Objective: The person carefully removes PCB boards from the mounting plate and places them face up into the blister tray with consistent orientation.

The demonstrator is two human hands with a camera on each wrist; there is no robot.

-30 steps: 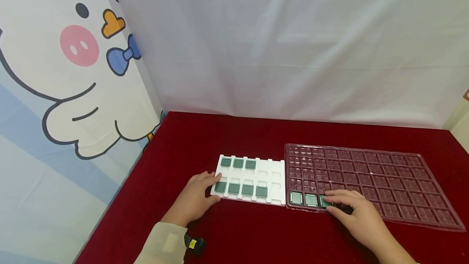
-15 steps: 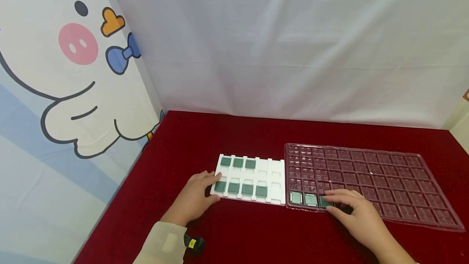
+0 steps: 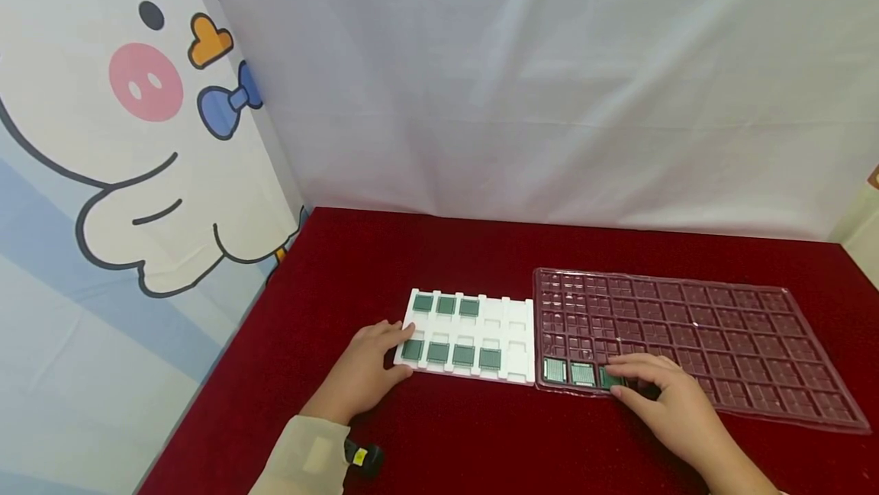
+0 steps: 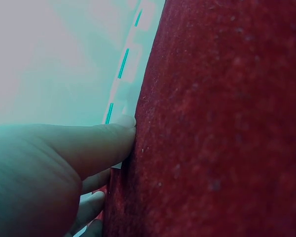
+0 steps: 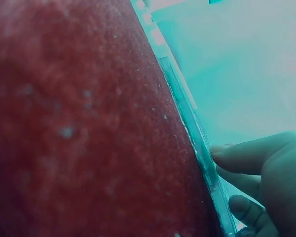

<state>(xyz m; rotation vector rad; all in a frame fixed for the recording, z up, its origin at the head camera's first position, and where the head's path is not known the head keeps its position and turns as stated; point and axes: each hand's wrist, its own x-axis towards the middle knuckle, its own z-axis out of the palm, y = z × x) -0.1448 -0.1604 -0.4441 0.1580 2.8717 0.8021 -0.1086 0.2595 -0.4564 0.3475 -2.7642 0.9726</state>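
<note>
My left hand (image 3: 367, 365) holds the left end of a white slotted tray (image 3: 504, 304), its thumb on the front corner and its index finger on the left edge. Green square chips (image 3: 463, 355) fill several of the tray's slots, in two rows. At the front row of a clear plastic compartment tray (image 3: 728, 327), my right hand (image 3: 669, 400) pinches a green chip (image 3: 607, 377) between thumb and fingers, in the third pocket from the left. Fingers partly cover that chip. Two paler chips (image 3: 582, 374) lie in the pockets left of it. In the wrist views the chips' faces are washed out.
Both trays lie side by side on a red cloth-covered table (image 3: 481, 441), nearly touching. A white curtain (image 3: 549, 98) hangs behind it. At the left stands a cartoon-printed sheet (image 3: 137, 175). A dark strap device (image 3: 367, 457) is on the left wrist.
Hardly anything differs. The head view shifts very slightly; both hands stay in place at their trays, and the right fingers remain on the chip in the third pocket.
</note>
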